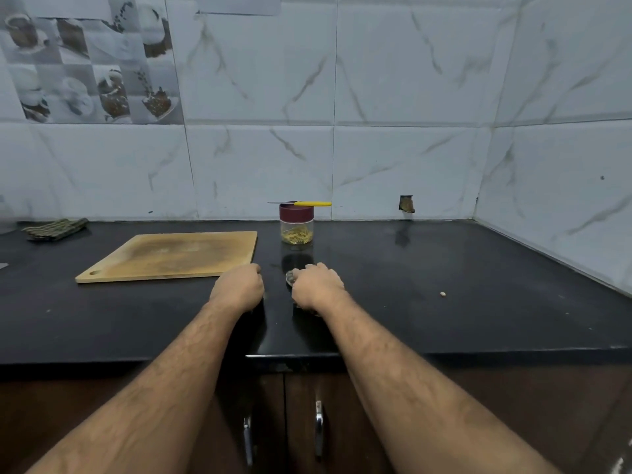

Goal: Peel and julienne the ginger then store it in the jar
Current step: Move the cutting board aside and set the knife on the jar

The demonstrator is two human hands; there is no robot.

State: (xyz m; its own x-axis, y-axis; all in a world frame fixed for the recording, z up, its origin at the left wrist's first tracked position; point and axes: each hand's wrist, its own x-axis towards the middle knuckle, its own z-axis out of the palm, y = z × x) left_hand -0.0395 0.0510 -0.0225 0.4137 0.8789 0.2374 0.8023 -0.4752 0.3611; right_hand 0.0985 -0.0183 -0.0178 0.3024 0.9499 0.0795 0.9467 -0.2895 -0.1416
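A clear jar (296, 232) with a maroon lid stands near the back of the black counter (444, 268), with yellow ginger strips inside. A yellow-handled knife (309, 203) lies flat across the lid. The wooden cutting board (171, 256) lies bare to the jar's left. My left hand (239, 285) rests on the counter by the board's near right corner, fingers curled under, nothing visible in it. My right hand (316, 285) sits in front of the jar, fingers curled round a small grey-brown scrap (290, 278), which looks like ginger peel and is mostly hidden.
A folded green cloth (56, 228) lies at the back left. A small pale crumb (443, 294) sits on the counter to the right. Tiled walls close the back and right sides. Cabinet doors with metal handles (318, 425) are below the counter's front edge.
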